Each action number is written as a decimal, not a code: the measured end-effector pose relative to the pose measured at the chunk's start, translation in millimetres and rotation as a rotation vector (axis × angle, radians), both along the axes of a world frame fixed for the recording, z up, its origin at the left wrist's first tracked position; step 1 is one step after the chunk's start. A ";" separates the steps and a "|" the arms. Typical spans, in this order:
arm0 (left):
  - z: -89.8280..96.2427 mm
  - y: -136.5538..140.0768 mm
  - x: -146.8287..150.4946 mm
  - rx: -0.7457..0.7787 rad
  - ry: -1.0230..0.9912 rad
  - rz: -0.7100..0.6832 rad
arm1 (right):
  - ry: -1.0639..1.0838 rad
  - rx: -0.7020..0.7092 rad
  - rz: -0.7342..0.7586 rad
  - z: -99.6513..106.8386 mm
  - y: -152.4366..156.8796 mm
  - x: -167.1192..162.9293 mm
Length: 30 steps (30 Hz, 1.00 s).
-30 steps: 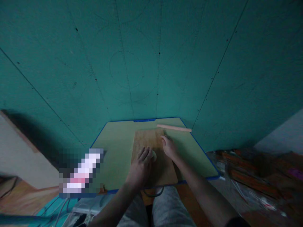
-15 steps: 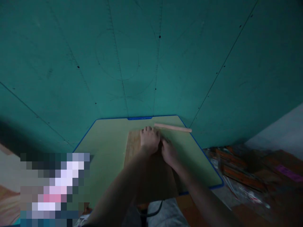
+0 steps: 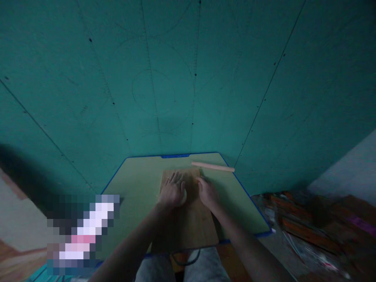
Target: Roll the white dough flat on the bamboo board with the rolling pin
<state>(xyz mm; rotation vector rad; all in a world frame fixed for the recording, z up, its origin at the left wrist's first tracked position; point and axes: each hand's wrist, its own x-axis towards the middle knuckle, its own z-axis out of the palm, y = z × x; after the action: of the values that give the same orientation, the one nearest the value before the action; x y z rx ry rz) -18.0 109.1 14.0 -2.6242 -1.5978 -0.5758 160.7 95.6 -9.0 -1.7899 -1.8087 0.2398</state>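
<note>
the fingers (image 3: 175, 178) of the left hand (image 3: 172, 193) were laid out flat and slightly apart on the far part of a wooden board (image 3: 195, 227); a pale lump (image 3: 184, 197) was partly covered by that hand, so its full shape could not be told. the right hand (image 3: 208, 192) was set at the board's right edge with its fingers curled; whether the edge was truly clamped could not be told. if it was only lightly held, the board could have been slid or twisted across the table (image 3: 129, 188) by an uneven push. since the board's near end was placed at the table's near rim, a tip might have been caused by weight put there. the lump, if pressed off-centre, could have been squeezed out sideways or stuck to the palm. the pale stick (image 3: 213, 166), rested near the table's right edge, could have been rolled off by a jolt.
</note>
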 end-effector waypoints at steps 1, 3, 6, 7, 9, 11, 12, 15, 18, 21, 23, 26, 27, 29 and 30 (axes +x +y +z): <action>-4.1 -15.2 -4.2 0.022 -0.005 0.008 | -0.002 0.007 -0.005 0.6 0.2 -0.5; -14.4 -46.7 -12.0 0.068 -0.015 0.001 | -0.006 0.024 -0.015 4.5 0.0 -1.0; -25.6 -86.3 -18.7 0.187 -0.085 -0.056 | -0.008 0.070 -0.009 16.8 -4.8 -4.3; -25.3 -94.8 -19.2 0.184 -0.115 -0.067 | -0.008 0.092 0.002 21.8 -8.6 -7.5; -18.1 -102.8 -17.5 0.100 -0.160 -0.047 | -0.005 0.141 0.044 30.2 -19.6 -18.4; -5.7 -99.6 -13.5 0.000 -0.177 0.012 | 0.032 0.217 0.130 33.6 -33.4 -34.5; 0.5 -95.0 -11.2 -0.027 -0.178 0.049 | 0.061 0.255 0.182 33.2 -40.0 -43.2; 14.1 -75.9 -5.6 -0.053 -0.152 0.117 | 0.141 0.285 0.286 27.8 -51.3 -64.1; 22.1 -56.4 -4.1 -0.079 -0.093 0.127 | 0.065 0.154 0.241 28.1 -45.3 -69.8; 28.3 -34.0 -4.2 -0.106 -0.049 0.154 | -0.178 0.019 0.166 39.0 -25.0 -65.4; 30.1 -14.1 -3.0 -0.119 -0.031 0.187 | -0.290 -0.033 0.142 46.7 -6.4 -62.2; 28.0 21.9 1.0 -0.122 -0.017 0.234 | -0.322 -0.069 0.108 50.1 24.3 -60.9; 26.5 34.3 2.3 -0.120 -0.014 0.248 | -0.326 -0.078 0.090 49.0 34.5 -61.3; 23.9 56.4 4.0 -0.118 -0.010 0.274 | -0.334 -0.096 0.048 44.8 53.2 -63.0; 23.0 65.2 4.2 -0.118 -0.008 0.289 | -0.337 -0.103 0.032 42.6 61.2 -64.0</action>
<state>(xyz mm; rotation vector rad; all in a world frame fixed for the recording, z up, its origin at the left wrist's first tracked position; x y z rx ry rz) -13.8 174.3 37.0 -2.3995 -2.0212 -0.4893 96.7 156.8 33.6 -1.9678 -2.0910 0.0449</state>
